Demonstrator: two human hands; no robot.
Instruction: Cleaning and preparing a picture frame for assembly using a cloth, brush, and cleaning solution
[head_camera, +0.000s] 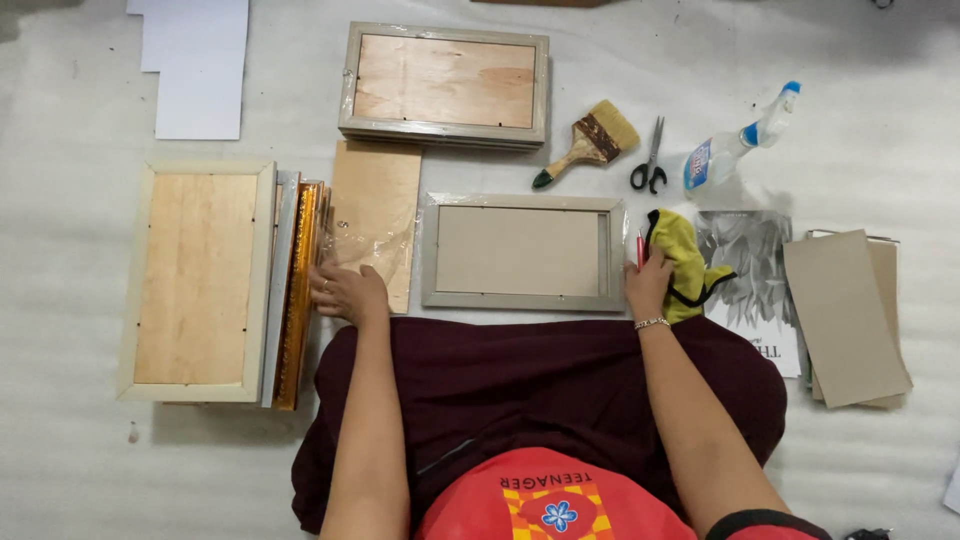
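Grey frame (522, 298), face down, brown backing

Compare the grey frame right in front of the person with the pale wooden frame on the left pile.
The grey frame lies lengthwise across the view; the pale wooden frame lies lengthwise up and down.
The grey frame sits alone on the white floor covering; the pale wooden frame tops a stack.
The grey frame's back panel is dull grey-brown board; the pale wooden frame's is light plywood.
Both lie flat, backs up.

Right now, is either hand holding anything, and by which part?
The right hand grips a yellow cloth at its left edge. The left hand rests by the gold frame; no clear grip shows.
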